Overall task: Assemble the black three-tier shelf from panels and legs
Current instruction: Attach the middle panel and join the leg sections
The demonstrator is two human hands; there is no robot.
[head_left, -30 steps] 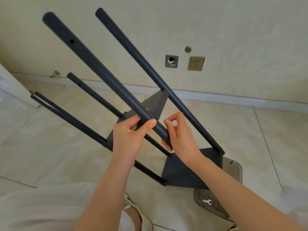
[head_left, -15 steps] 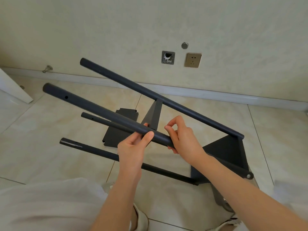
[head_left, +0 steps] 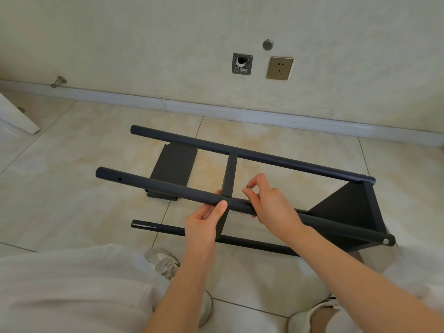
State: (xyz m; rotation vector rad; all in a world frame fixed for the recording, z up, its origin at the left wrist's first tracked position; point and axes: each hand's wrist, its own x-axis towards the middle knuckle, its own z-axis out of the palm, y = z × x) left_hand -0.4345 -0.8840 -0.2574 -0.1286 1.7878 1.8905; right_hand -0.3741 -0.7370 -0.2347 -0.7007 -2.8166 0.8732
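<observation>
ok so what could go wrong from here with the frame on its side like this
The right hand pinches what looks like a small screw above the near leg; it could slip and roll across the tiles. The left hand alone grips that leg, so the frame, lying on its side, might twist and pull the middle panel out of line. If it tips, it may hit the loose panel lying by it.
</observation>
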